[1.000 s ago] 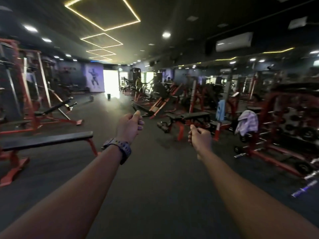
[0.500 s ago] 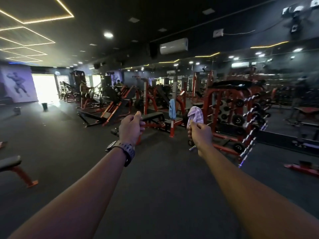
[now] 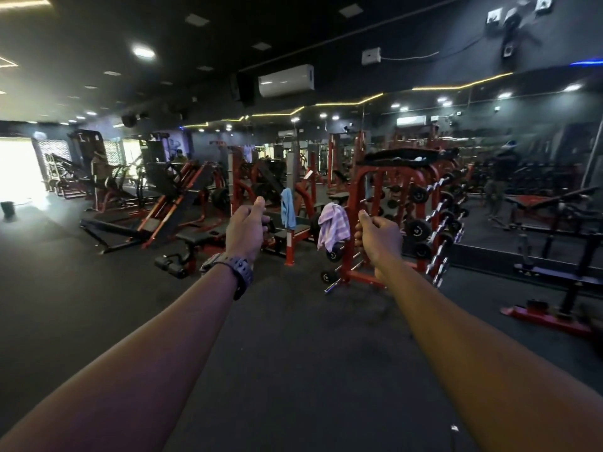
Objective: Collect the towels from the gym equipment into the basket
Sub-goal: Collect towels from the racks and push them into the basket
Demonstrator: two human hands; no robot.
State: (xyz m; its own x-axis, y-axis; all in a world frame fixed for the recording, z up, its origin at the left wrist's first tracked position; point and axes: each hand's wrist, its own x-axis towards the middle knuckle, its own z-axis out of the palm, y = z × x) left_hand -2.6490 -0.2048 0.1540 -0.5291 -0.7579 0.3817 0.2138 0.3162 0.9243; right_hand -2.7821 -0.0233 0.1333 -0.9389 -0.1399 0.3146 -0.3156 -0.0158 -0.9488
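Observation:
A pink-and-white striped towel [image 3: 332,226] hangs on the left end of a red dumbbell rack [image 3: 396,177]. Left of it a blue towel [image 3: 288,208] hangs from a red bench frame. Both arms are stretched out in front of me. My left hand [image 3: 246,228], with a dark watch on the wrist, is a loose fist holding nothing. My right hand [image 3: 378,238] is also curled shut and holds nothing, just right of the striped towel in the picture but well short of it. No basket is in view.
Dark rubber floor stretches between me and the machines. A flat bench [image 3: 202,238] and an incline machine [image 3: 156,216] stand left of centre. A mirror wall [image 3: 522,151] runs behind the rack. A red-footed bench [image 3: 551,308] stands at the right. A small bin [image 3: 7,208] sits far left.
My view has swung to the right and come closer to the dumbbell rack. Both towels now appear larger and nearer the centre. My hands stay shut fists in front of me.

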